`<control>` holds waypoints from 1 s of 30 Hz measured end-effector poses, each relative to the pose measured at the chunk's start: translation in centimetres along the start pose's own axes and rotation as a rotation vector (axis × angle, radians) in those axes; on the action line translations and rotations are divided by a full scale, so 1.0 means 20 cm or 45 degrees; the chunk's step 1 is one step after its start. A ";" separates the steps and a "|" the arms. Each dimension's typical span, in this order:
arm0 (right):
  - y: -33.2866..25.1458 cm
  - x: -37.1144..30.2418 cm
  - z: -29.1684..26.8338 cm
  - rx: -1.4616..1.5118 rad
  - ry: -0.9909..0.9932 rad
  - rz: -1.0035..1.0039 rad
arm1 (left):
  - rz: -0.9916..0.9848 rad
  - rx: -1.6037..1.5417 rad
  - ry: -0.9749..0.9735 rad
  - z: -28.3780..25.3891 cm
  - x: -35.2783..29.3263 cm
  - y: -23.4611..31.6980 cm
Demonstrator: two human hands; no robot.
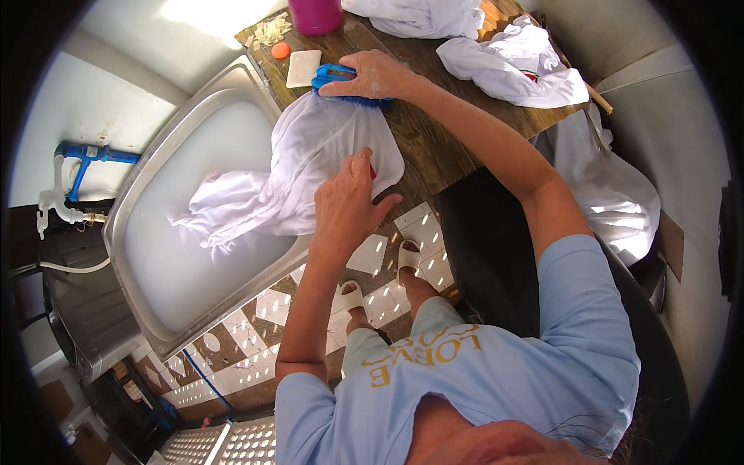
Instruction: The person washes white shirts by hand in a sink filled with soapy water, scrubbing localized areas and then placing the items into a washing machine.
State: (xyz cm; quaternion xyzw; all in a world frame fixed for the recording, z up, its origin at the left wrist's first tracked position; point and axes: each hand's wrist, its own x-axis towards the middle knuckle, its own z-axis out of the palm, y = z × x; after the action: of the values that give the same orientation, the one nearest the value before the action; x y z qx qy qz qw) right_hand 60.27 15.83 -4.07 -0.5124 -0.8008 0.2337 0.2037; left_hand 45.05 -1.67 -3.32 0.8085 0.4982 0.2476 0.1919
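A wet white garment (329,132) lies over the near edge of the wooden table, its lower end trailing left into a steel sink (116,232) of cloudy water. My right hand (380,74) grips a blue scrub brush (332,76), whose blue bristles press against the garment's upper edge. On the garment's near side rests my left hand (346,200), fingers stretched forward and thumb apart. A small red patch shows beside its fingertips. Just left of the brush is a pale bar of soap (304,69).
An orange cap (280,50), yellowish shavings (269,32) and a magenta container (316,15) stand toward the table's far left. Other white garments (515,66) are bunched at the back right. White cloth (608,190) hangs right of the table. Blue pipe and a tap (58,203) are left of the sink.
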 end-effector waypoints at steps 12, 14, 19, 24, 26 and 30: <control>-0.05 -0.05 -0.18 0.260 0.094 0.061 | 0.243 0.082 0.297 0.13 0.00 0.00; -0.13 -0.14 -0.17 0.156 0.240 -0.088 | 0.202 0.076 0.298 0.14 -0.01 0.00; -0.15 -0.34 0.05 -0.276 0.210 -0.524 | 0.200 0.101 0.315 0.16 -0.01 -0.01; 0.08 -0.08 -0.05 -0.479 0.477 -0.346 | 0.199 0.060 0.258 0.17 -0.01 0.00; 0.09 0.00 -0.10 -0.469 0.571 -0.308 | 0.170 0.012 0.224 0.17 -0.01 -0.01; -0.17 -0.21 0.04 -0.257 0.207 -0.474 | 0.082 0.132 0.165 0.15 -0.02 -0.05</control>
State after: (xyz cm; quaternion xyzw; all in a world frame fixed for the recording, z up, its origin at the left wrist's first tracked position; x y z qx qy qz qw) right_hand 58.95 10.51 -3.07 -0.3906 -0.8819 0.0688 0.2551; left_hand 45.95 -1.90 -6.29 0.8152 0.4954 0.2793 0.1093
